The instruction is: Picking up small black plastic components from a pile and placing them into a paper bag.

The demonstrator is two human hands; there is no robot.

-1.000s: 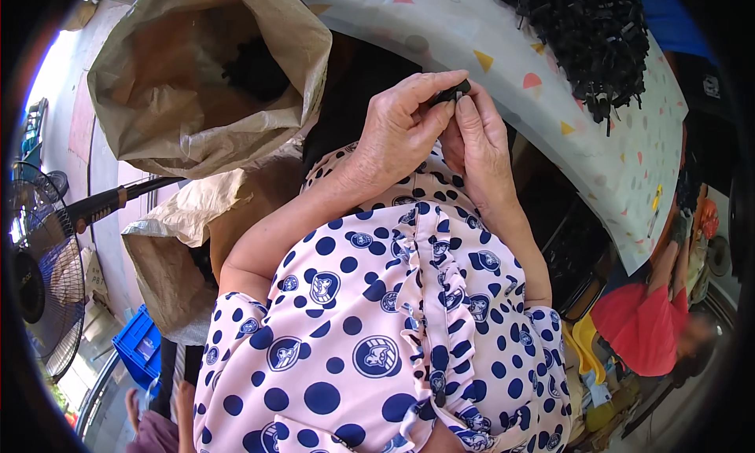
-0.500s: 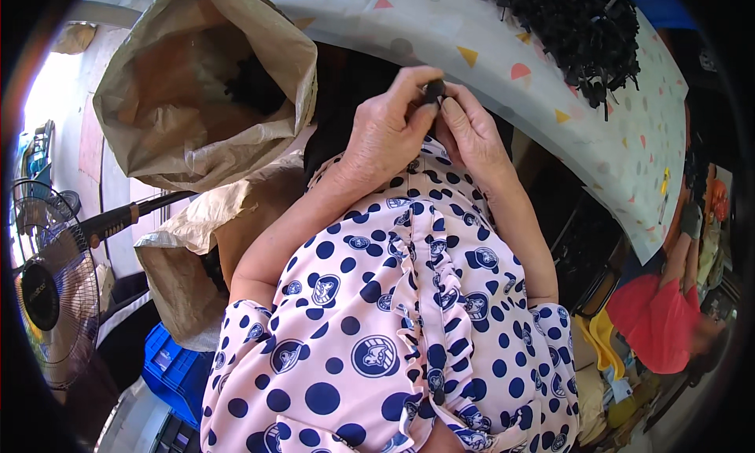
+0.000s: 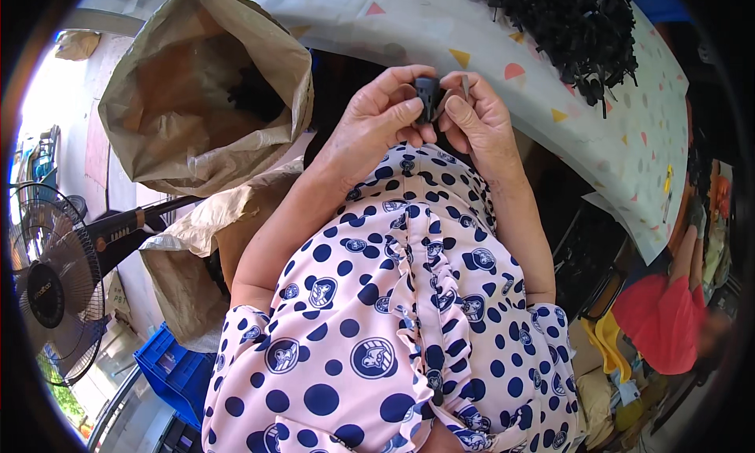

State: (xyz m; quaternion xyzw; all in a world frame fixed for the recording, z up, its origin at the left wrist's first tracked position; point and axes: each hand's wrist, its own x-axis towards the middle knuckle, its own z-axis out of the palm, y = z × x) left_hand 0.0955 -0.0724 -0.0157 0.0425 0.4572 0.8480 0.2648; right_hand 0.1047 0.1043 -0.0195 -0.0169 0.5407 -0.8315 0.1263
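In front of my chest, my left hand pinches a small black plastic part, roughly cylindrical with a wider end on top. Close beside it is my right hand, its thumb and fingers closed on a thin greyish blade-like piece that sticks up. Most of that piece is hidden by the fingers, so its exact kind cannot be made out. On the table beyond lies a heap of black plastic parts.
A patterned cloth covers the table. An open tan sack with dark things inside stands at left, another sack below it. Farther left are a fan and a blue crate. A person in red is at right.
Both hands have turned and drawn slightly apart. The black part now shows upright in my left hand, and the thin piece has come into sight in my right.
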